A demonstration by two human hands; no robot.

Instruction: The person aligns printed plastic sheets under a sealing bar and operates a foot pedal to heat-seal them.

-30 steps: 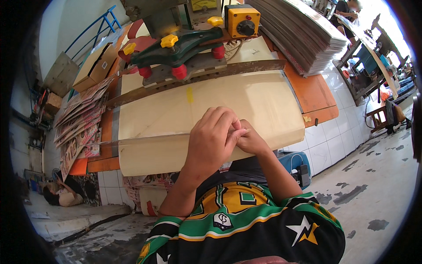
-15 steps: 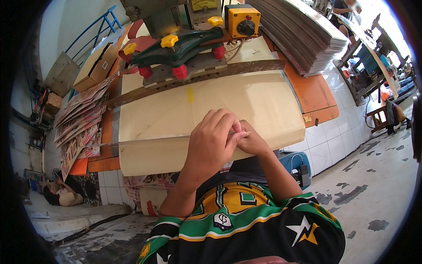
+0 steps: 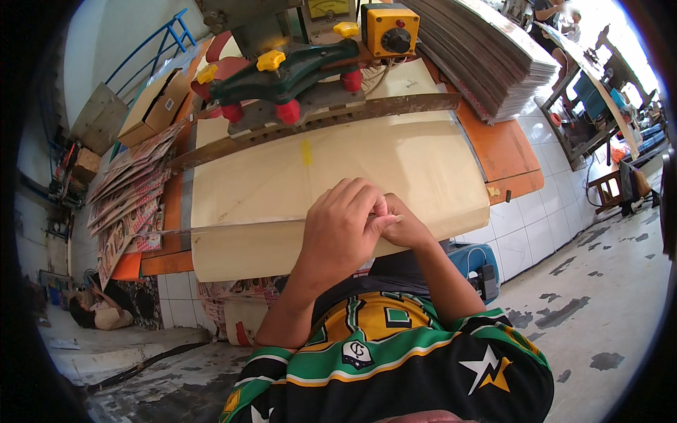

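My two hands meet above the front part of a cream sheet (image 3: pixel 247 190) that covers the worktable and hangs over its near edge. My left hand (image 3: pixel 343 220) has its fingers curled, thumb and forefinger pinched against the right hand. Partly behind it, my right hand (image 3: pixel 403 224) is closed too, its fingertips mostly hidden. Whatever the fingers hold is too small or covered to make out. A thin, clear strip or sheet edge (image 3: pixel 240 226) runs across the cream sheet from the left up to my left hand.
Beyond the hands stands a dark green press head (image 3: pixel 282 76) with yellow knobs above a long metal bar (image 3: pixel 402 107). A yellow control box (image 3: pixel 389 32) sits behind. Printed sheets (image 3: pixel 134 190) lie left beside an open carton (image 3: pixel 154 107); a tall sheet stack (image 3: pixel 479 56) is right.
My hands stay almost in place, with only a small shift of the fingers. The small pale bit seen between the fingertips before is now hidden.
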